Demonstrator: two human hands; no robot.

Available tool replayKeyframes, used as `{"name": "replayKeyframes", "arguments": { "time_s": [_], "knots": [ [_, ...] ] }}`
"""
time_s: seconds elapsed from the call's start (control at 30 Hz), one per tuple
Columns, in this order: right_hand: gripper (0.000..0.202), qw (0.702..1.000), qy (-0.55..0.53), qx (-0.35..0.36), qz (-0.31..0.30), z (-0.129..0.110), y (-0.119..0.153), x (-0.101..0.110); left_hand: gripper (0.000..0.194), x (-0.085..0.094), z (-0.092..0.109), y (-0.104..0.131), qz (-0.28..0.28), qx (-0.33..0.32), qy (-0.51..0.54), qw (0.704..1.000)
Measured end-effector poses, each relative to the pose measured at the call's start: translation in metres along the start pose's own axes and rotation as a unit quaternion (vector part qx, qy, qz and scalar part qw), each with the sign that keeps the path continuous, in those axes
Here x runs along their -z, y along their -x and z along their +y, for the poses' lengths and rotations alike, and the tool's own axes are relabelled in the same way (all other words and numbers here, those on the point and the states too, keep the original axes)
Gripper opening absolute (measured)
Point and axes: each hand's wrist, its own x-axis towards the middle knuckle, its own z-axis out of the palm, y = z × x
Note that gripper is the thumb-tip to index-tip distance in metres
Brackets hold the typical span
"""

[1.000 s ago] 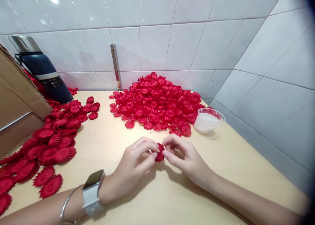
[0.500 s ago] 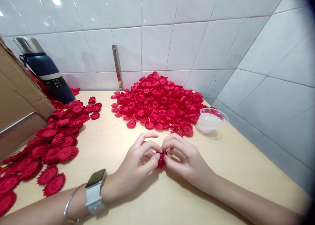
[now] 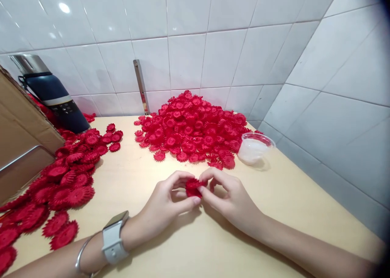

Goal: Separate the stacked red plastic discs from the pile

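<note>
Between my two hands, just above the table, is a red fringed felt flower. My left hand curls around its left side, fingers behind and thumb in front at its lower edge. With thumb and fingertips my right hand pinches the flower's right edge. A large heap of similar red flowers lies beyond my hands against the wall. More red flowers are piled along the left, the nearest ones beside my left forearm, which wears a watch and a bangle.
A clear plastic cup with white contents stands right of the heap. On the left a cardboard box is beside a dark blue flask. A metal strip leans on the tiled wall.
The red flower has turned so that more of it shows, and my left thumb and fingers have spread wider around it. The whole view has shifted slightly.
</note>
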Motion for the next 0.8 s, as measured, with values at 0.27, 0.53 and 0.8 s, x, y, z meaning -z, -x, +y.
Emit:
{"name": "replayKeyframes", "arguments": {
  "time_s": [0.27, 0.53, 0.8],
  "knots": [
    [0.01, 0.985, 0.093, 0.144, 0.001, 0.0056, 0.0038, -0.0058, 0.024, 0.0016, -0.0025, -0.0003, -0.01, 0.012, -0.015, 1.0],
    [0.012, 0.985, 0.114, 0.13, 0.003, 0.0038, 0.0034, -0.007, 0.021, 0.0026, -0.0055, -0.001, -0.031, 0.008, -0.03, 0.999],
    [0.011, 0.987, 0.097, 0.13, 0.009, 0.0021, 0.0061, -0.0051, 0.023, 0.004, 0.0029, -0.0014, -0.016, -0.002, -0.102, 0.995]
  ]
}}
